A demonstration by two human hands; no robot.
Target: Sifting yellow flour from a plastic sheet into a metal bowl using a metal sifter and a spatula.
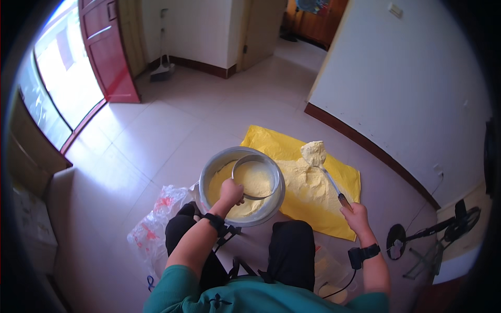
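My left hand (231, 192) grips the near-left rim of a round sieve (277, 174), which holds pale yellow powder. The sieve sits within the mouth of a large metal pot (203, 184), and more yellow powder (220, 183) lies in the pot below it. In my right hand (356, 217) is the wooden handle of a metal ladle (332, 181). A heaped clump of powder (314, 153) covers the ladle's bowl, over a yellow sheet or sack (266, 137) spread on the floor. A broad mound of the powder (303, 180) lies on this sheet.
Crumpled clear plastic bags (150, 223) with red print lie left of my legs. Another plastic bag (332, 270) is by my right knee. At right stands a black fan-like stand (430, 232). A red door (113, 58) opens at left, near a broom and dustpan (161, 72).
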